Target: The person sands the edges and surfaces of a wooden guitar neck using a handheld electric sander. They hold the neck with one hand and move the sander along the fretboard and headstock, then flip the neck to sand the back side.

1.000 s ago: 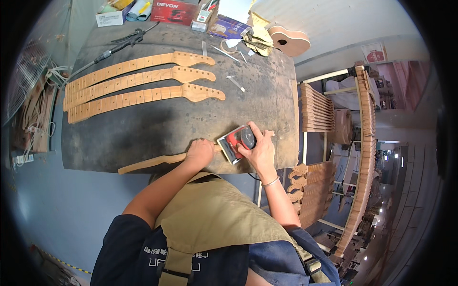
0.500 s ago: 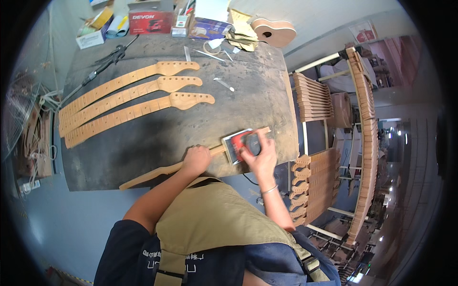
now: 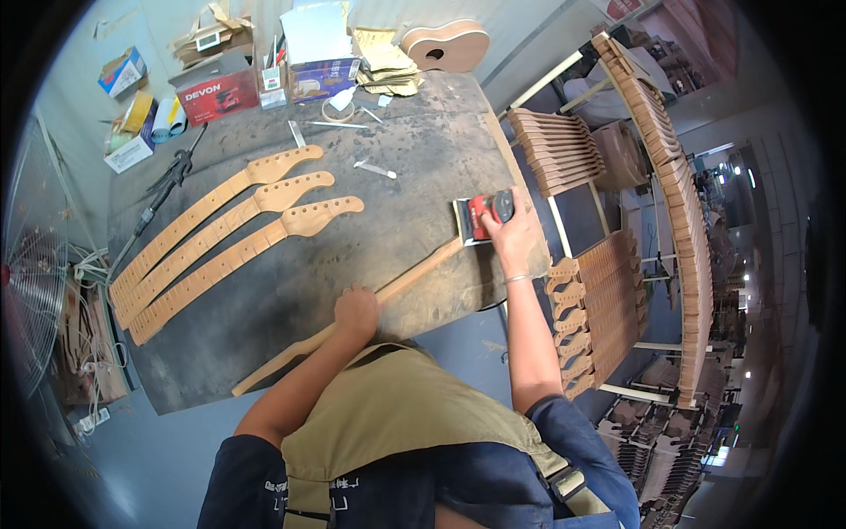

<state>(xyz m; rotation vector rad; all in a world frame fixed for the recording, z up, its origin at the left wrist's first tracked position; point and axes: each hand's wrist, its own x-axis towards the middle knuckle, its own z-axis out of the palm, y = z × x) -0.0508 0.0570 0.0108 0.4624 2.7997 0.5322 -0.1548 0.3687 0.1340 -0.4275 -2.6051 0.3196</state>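
Note:
My left hand [image 3: 358, 310] is closed around the middle of a pale wooden guitar neck [image 3: 419, 271], which lies slantwise along the near edge of the dark workbench [image 3: 264, 353]. The headstock end points to the near left. My right hand [image 3: 515, 231] grips a red and black electric sander [image 3: 480, 217]. The sander's flat pad covers the far right end of the neck, hiding that tip. Three finished-looking guitar necks with fretboards [image 3: 280, 192] lie side by side on the bench's left half, beyond my left hand.
A small white-handled tool [image 3: 377, 169] lies mid-bench. Boxes [image 3: 214, 93], yellow sandpaper sheets [image 3: 386, 66] and a guitar body [image 3: 445, 46] line the back. An air gun with hose [image 3: 167, 185] lies far left. Racks of necks [image 3: 608, 295] stand right of the bench.
My right hand has pushed the sander away along the neck to its far right end, baring more wood. My left hand still holds the neck, and the view has turned somewhat.

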